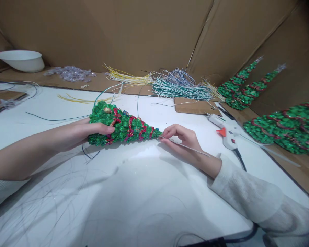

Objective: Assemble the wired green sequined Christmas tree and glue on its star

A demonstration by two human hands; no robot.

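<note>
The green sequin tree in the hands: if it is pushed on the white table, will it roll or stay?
The green sequin tree lies on its side and is cone-shaped, so it would probably roll in a curve. The left hand lifts its wide end one-handed, so it seems light.

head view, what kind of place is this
Probably a handcraft workbench for making ornaments: a green sequinned cone tree held over a white tabletop, a white glue gun, bundled coloured wires.
</note>
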